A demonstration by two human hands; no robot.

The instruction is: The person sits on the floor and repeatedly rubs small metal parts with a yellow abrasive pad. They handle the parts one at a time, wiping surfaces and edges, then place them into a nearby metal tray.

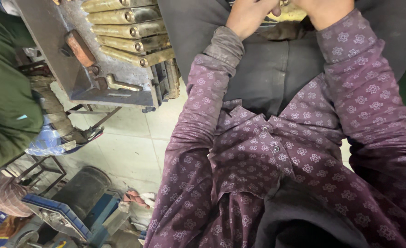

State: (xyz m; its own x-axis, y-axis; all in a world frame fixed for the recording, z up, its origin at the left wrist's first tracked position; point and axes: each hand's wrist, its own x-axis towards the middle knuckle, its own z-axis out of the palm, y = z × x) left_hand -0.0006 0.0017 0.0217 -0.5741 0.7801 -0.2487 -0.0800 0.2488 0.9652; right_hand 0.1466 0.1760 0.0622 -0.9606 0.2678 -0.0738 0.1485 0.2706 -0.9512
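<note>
Two hands meeting over a dull brass part at the far edge of view.

The left hand [249, 16] and right hand [324, 10] touch the yellowish metal piece [288, 14]; whether the cropped fingers grip it cannot be told. Patterned purple sleeves [359, 69] follow. Far left, tapered brass bars [129, 32] lie stacked on a grey steel tray [51, 41].

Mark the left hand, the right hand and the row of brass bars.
left hand [248, 16], head view, back of the hand
right hand [324, 10], head view, back near the wrist
brass bars [132, 31], head view, middle bar's face
</note>
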